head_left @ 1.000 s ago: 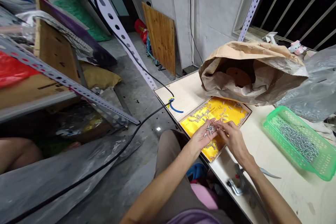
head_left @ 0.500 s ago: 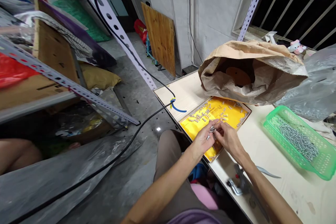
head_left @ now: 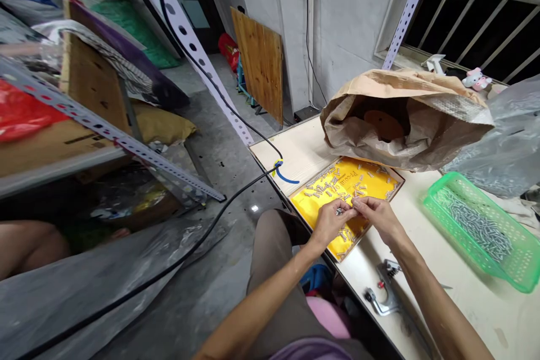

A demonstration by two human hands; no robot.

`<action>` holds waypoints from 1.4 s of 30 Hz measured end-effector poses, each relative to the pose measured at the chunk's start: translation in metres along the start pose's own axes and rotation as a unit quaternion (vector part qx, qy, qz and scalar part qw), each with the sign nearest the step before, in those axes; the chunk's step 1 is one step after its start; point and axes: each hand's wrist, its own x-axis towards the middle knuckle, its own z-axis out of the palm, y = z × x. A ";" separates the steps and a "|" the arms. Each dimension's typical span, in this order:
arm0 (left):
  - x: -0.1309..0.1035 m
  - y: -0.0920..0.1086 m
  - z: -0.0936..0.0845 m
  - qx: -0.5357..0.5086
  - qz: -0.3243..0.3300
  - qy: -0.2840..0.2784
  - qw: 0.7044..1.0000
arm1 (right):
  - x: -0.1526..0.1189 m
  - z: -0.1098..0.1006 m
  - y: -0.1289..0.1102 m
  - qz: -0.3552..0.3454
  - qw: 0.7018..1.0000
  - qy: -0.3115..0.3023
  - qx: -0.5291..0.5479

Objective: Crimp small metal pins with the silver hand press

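My left hand (head_left: pixel 329 224) is curled over a shallow tray (head_left: pixel 397 188) lined with yellow printed sheet, closed around several small silvery metal pins (head_left: pixel 338 211). Close beside it, my right hand (head_left: pixel 378 217) pinches thumb and forefinger together at the left fingertips. What sits in that pinch is too small to make out. Loose metal pins (head_left: pixel 324 184) lie scattered across the yellow lining, some below my hands. Under my right forearm a metal hand tool with a red part (head_left: pixel 385 292) rests on the table, partly covered by the arm.
A green perforated basket (head_left: pixel 451 183) holding many small metal screws stands on the right. Behind the tray lies an open brown paper bag (head_left: pixel 405 81). A black cable (head_left: pixel 219 208), tied with a blue strip (head_left: pixel 287 180), crosses the table's left edge. Metal shelving (head_left: pixel 169 166) stands left.
My left hand has turned from palm-up to more closed over the pins. My right hand has shifted slightly right, off the palm, its fingers now meeting the left fingertips. More of the metal tool shows.
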 end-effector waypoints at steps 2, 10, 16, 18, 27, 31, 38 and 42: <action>0.000 0.002 0.000 0.036 0.030 0.009 0.999 | 0.001 0.000 0.002 -0.010 1.000 0.005 -0.003; 0.002 0.001 -0.003 -0.177 -0.129 -0.045 0.975 | 0.004 -0.006 0.007 -0.050 0.995 0.046 -0.075; 0.009 0.007 -0.013 -0.389 -0.265 -0.058 0.880 | -0.006 -0.003 0.005 -0.194 0.942 0.025 -0.274; 0.010 0.008 -0.014 -0.421 -0.298 -0.066 0.854 | -0.008 0.003 0.006 -0.234 0.915 0.016 -0.329; 0.010 0.013 -0.010 -0.427 -0.286 -0.085 0.854 | -0.006 0.017 0.017 -0.253 0.870 -0.011 -0.423; 0.008 0.009 -0.005 -0.404 -0.241 -0.067 0.880 | -0.002 0.010 0.013 -0.222 0.924 0.009 -0.311; 0.001 -0.001 -0.003 -0.272 -0.122 -0.036 0.954 | 0.003 0.001 0.005 -0.050 0.996 -0.026 -0.074; -0.002 0.001 -0.004 -0.193 -0.080 -0.026 0.978 | 0.001 0.003 0.002 -0.022 0.999 -0.029 -0.026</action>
